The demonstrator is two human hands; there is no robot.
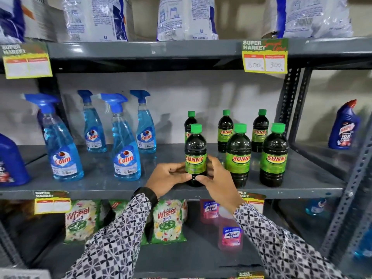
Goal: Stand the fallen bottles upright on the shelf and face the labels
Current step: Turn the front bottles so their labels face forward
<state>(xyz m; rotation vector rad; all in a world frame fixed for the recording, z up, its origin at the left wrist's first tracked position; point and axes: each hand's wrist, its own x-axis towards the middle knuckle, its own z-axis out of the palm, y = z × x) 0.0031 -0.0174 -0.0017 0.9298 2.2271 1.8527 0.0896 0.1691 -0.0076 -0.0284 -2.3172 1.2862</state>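
Observation:
A dark Sunny bottle [195, 152] with a green cap stands upright near the front edge of the middle grey shelf [100, 188], its label facing me. My left hand [169, 177] grips its lower left side and my right hand [216, 178] grips its lower right side. Two more Sunny bottles [238, 156] [274, 156] stand upright to its right in the front row, labels forward. Three others [225, 130] stand behind them. Several blue Colin spray bottles [124, 141] stand upright on the left half of the shelf.
A dark blue bottle [11, 160] stands at the far left and a blue toilet cleaner bottle [344, 125] on the neighbouring shelf at right. White detergent bags [94, 19] fill the shelf above. Wheel packets [168, 220] and pink Lizol bottles [230, 232] sit below.

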